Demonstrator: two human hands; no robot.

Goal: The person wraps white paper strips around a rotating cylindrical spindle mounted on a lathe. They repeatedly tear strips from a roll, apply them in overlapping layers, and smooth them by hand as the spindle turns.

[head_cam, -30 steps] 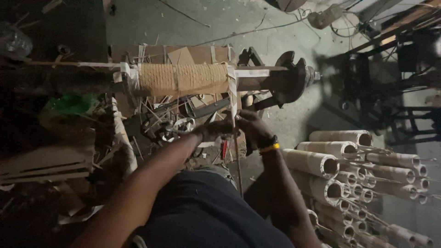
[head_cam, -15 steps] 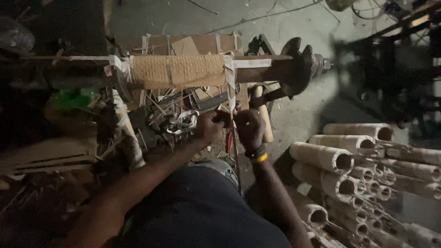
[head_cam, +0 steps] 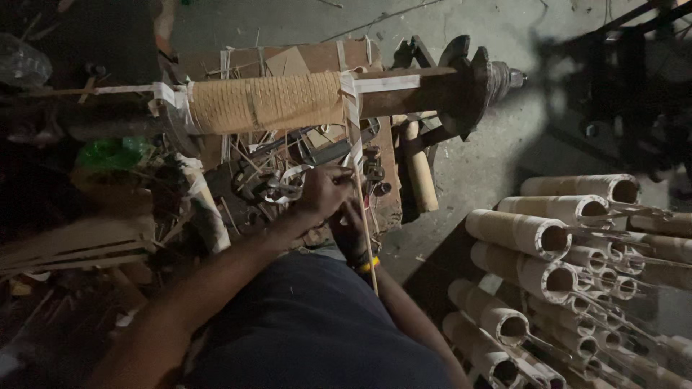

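A thin white strip (head_cam: 358, 155) runs down from the long spindle (head_cam: 404, 90) to the two hands. It hangs just beside the roll of tan twine (head_cam: 267, 102) that is wound around the spindle. The strip looks flat, light and bendy, like tape or a slim band. It would most likely fold or twist if you pushed on it, and it seems pulled straight here. A good place to take it is low down, near the hands, with a pinch between thumb and finger. Pulling too hard might snap it or make it slip.

The left hand (head_cam: 326, 191) is curled up close to the strip, and its fingers look pinched on it or on something tiny right beside it. The light is dim, so I cannot be sure which. The right hand (head_cam: 349, 229) sits just under the left one, with a yellow band (head_cam: 368, 266) on the wrist. Its fingers are bent in too, but I cannot tell what they hold.

Behind the hands lies a messy heap of scraps and metal bits (head_cam: 274, 184) on a brown cardboard sheet (head_cam: 288, 59). A wooden handle (head_cam: 418, 173) lies near the spindle. Off to the right, many cardboard tubes (head_cam: 519, 234) are stacked on their sides, well apart from the hands
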